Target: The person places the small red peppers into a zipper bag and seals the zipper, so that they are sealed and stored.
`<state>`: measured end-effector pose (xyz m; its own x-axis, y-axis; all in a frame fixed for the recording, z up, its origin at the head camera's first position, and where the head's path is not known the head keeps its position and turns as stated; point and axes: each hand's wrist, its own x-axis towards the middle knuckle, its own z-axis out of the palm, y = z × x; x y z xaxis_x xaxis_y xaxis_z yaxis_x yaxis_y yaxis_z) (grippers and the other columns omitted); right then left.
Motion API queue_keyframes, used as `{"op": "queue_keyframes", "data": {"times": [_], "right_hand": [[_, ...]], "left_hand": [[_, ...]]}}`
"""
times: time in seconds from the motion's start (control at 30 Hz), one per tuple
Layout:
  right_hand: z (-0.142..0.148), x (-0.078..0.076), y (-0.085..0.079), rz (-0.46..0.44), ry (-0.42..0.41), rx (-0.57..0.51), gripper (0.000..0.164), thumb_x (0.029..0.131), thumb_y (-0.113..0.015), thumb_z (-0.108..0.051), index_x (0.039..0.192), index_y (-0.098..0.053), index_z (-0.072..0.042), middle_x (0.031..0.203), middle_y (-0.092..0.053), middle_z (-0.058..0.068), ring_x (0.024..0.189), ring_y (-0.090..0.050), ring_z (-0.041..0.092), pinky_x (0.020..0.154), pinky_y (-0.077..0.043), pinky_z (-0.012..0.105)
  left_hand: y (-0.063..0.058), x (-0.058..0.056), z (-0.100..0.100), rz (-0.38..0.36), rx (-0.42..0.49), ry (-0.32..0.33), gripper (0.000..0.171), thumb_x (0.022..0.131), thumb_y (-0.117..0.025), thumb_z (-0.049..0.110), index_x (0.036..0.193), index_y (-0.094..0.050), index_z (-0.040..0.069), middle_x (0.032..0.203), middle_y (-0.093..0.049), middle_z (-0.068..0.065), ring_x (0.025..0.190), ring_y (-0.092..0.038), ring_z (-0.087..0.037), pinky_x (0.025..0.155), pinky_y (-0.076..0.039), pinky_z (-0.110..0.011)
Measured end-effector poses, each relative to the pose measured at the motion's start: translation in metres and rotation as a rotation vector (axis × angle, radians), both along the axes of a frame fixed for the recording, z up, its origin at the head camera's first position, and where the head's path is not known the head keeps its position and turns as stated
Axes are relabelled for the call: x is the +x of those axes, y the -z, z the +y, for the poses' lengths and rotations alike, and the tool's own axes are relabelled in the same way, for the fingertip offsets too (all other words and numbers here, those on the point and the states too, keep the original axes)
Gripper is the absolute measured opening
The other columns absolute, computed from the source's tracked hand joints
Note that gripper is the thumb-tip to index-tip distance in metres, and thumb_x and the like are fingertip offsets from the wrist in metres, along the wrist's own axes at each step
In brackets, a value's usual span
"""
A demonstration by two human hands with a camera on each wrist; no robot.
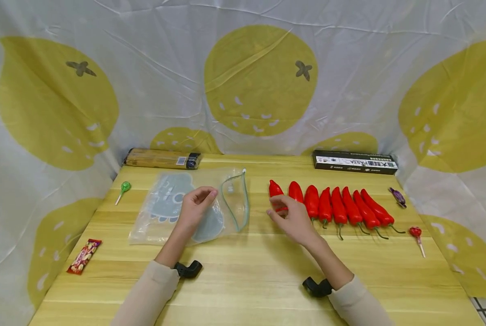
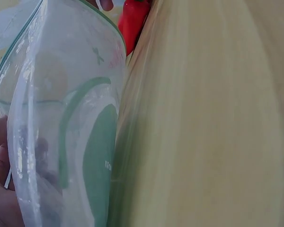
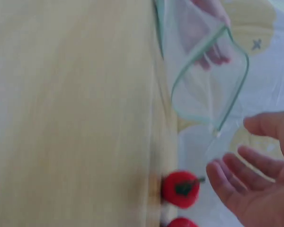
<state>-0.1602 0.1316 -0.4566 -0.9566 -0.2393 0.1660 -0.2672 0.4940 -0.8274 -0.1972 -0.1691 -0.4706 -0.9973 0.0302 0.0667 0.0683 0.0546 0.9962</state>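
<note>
My left hand (image 1: 196, 206) pinches the upper layer of a clear zip bag (image 1: 157, 228) with a blue-grey print, and the bag's green-edged mouth gapes to the right. In the left wrist view the bag (image 2: 92, 137) stands raised in front of the fingers and partly hides them. My right hand (image 1: 293, 219) hovers by the left end of a row of several red peppers, its fingers bent loosely and holding nothing. It overlaps the leftmost pepper (image 1: 274, 187) in the head view. In the right wrist view the thumb and fingers are apart, with a pepper (image 3: 181, 189) beside them.
A pasta packet (image 1: 157, 159) lies at the back left and a black pasta box (image 1: 354, 163) at the back right. Green lollipop (image 1: 125, 186) and red snack bar (image 1: 84, 256) lie left; purple wrapped candy (image 1: 397, 198) and red lollipop (image 1: 416, 232) lie right.
</note>
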Motion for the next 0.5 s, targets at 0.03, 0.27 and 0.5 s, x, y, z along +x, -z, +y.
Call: {"op": "queue_keyframes", "data": {"times": [0.03, 0.27, 0.5], "right_hand": [[0.003, -0.002, -0.001, 0.013, 0.037, 0.009, 0.035, 0.089, -0.072, -0.024, 0.119, -0.063, -0.009, 0.113, -0.068, 0.01, 0.094, -0.067, 0.019, 0.081, -0.058, 0.033], [0.013, -0.015, 0.001, -0.002, 0.163, 0.145, 0.044, 0.086, -0.074, -0.025, 0.123, -0.061, -0.004, 0.114, -0.066, 0.014, 0.102, -0.063, 0.03, 0.089, -0.054, 0.042], [0.006, -0.023, 0.011, 0.051, 0.127, 0.264, 0.041, 0.084, -0.073, -0.011, 0.123, -0.061, -0.006, 0.123, -0.062, 0.011, 0.115, -0.057, 0.029, 0.099, -0.048, 0.045]], "left_hand": [[-0.003, 0.002, 0.001, -0.002, -0.009, -0.002, 0.028, 0.091, -0.069, 0.023, 0.105, -0.068, -0.001, 0.096, -0.068, 0.004, 0.093, -0.063, -0.007, 0.082, -0.051, -0.019], [-0.009, 0.006, 0.002, -0.018, -0.016, -0.018, 0.028, 0.091, -0.07, 0.025, 0.103, -0.068, 0.001, 0.093, -0.068, 0.007, 0.092, -0.063, -0.007, 0.083, -0.051, -0.019], [-0.012, 0.005, 0.002, -0.003, -0.042, 0.004, 0.028, 0.091, -0.069, 0.025, 0.105, -0.067, 0.001, 0.095, -0.067, 0.005, 0.094, -0.063, -0.01, 0.082, -0.052, -0.02]]}}
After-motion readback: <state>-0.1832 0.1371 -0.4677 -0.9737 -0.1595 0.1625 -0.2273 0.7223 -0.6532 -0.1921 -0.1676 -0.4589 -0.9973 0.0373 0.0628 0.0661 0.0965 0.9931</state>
